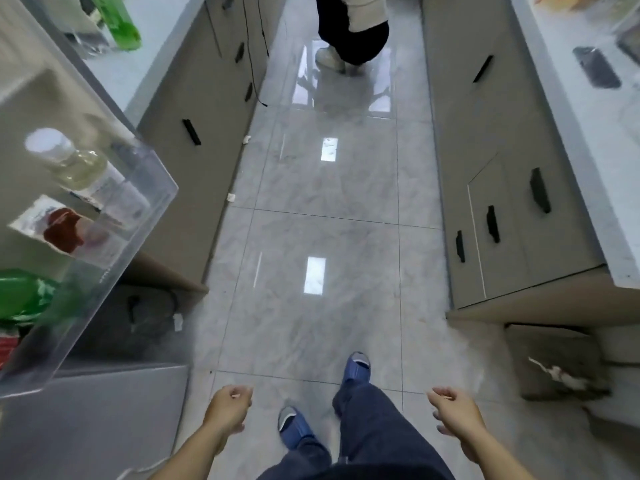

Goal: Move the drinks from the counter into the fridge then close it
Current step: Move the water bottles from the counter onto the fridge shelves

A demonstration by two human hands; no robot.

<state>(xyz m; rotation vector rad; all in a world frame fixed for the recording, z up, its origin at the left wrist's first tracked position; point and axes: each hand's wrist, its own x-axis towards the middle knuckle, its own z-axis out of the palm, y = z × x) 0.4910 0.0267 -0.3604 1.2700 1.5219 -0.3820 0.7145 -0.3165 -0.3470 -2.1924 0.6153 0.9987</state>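
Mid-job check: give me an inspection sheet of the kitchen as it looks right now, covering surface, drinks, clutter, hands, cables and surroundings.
Surface: left counter carries a green bottle; right counter carries a dark phone.
Job's things: fridge door shelf stands open and holds a white-capped bottle, a red-lidded container and a green bottle.
Clutter: paper scraps on the floor by the left cabinets.
Hands: left hand and right hand hold nothing, fingers loosely curled.
Cables: black cable hangs down the left cabinets.
Surroundings: another person's legs in the aisle ahead.
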